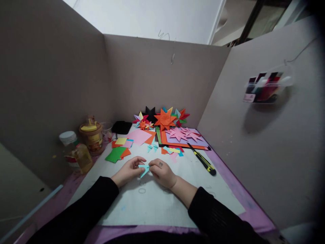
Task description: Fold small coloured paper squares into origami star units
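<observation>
Gray partition walls box in a white board where a person folds paper by hand. Near the center of the frame, a small light-blue paper is held just above the board, the left hand pinching it between thumb and fingers, the right hand's fingers together on its right edge, apparently so one steadies while the other works the crease. Small blue folded pieces lie just beyond, seemingly within easy reach. Loose colored sheets sit left of center, and a cutter knife lies at right, probably to keep its blade off the work. Finished paper stars crowd the back wall, likely out of the way.
</observation>
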`<state>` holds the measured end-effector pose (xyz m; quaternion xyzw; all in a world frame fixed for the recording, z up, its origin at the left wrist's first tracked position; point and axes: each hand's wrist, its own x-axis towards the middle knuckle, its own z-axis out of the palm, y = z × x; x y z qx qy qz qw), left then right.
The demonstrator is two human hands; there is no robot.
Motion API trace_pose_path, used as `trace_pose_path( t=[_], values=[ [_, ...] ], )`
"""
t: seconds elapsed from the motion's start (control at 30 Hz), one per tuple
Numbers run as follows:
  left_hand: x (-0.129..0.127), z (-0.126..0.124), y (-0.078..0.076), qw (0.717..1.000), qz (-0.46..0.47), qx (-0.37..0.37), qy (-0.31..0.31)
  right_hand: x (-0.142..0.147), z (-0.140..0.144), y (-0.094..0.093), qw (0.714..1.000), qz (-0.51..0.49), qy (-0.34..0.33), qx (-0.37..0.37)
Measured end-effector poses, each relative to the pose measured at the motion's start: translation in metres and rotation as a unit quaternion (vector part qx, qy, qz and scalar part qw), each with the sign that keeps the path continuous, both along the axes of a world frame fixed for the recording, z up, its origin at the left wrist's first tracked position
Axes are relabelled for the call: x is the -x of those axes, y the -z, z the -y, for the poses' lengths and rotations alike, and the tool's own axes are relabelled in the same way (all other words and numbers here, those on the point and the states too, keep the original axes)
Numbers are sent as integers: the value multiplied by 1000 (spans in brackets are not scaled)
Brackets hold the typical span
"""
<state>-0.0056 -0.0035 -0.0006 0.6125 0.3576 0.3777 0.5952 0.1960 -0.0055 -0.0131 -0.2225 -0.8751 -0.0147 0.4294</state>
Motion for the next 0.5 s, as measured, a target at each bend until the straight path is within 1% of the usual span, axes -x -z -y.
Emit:
trace_pose_path(
  t=[0.1,0.2,0.37,0.5],
  values=[
    [-1,0,0,1000,-9,9,-28,1,1,-1,998,-15,-5,57],
    [-2,0,-2,999,-19,4,-43,0,1,0,995,-26,-9,92],
    [-3,0,-2,999,-30,5,-31,0,0,2,990,-39,-23,137],
    [-2,0,-1,999,-41,17,-28,0,-1,3,986,-44,-39,156]
  ],
)
